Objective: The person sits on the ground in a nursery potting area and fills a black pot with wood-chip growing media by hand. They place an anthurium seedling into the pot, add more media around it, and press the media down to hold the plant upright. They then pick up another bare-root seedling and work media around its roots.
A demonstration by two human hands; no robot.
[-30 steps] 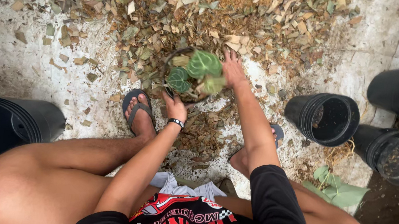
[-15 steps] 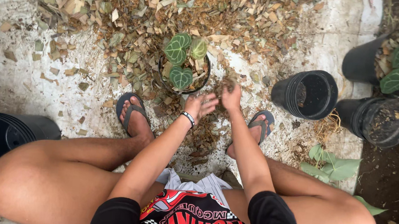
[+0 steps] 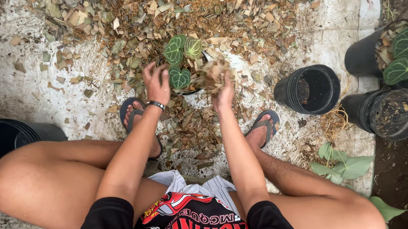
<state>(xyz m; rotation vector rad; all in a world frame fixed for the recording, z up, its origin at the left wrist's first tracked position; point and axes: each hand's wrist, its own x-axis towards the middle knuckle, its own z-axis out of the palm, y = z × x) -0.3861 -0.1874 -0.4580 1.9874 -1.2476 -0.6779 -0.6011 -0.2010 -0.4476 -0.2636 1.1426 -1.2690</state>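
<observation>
A clump of dry leaf chips (image 3: 213,75) is gripped in the closed fingers of the right hand (image 3: 224,95), just beside a potted plant (image 3: 183,62) whose heart-shaped leaves face upward. The left hand (image 3: 156,82) is held open over the pot's near side. Empty black pots (image 3: 308,89) are stood toward the floor's right edge

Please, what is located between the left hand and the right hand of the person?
In the head view, the small plant with dark green veined leaves in its pot sits between the open left hand and the right hand, which grips dry leaf mulch.
</observation>
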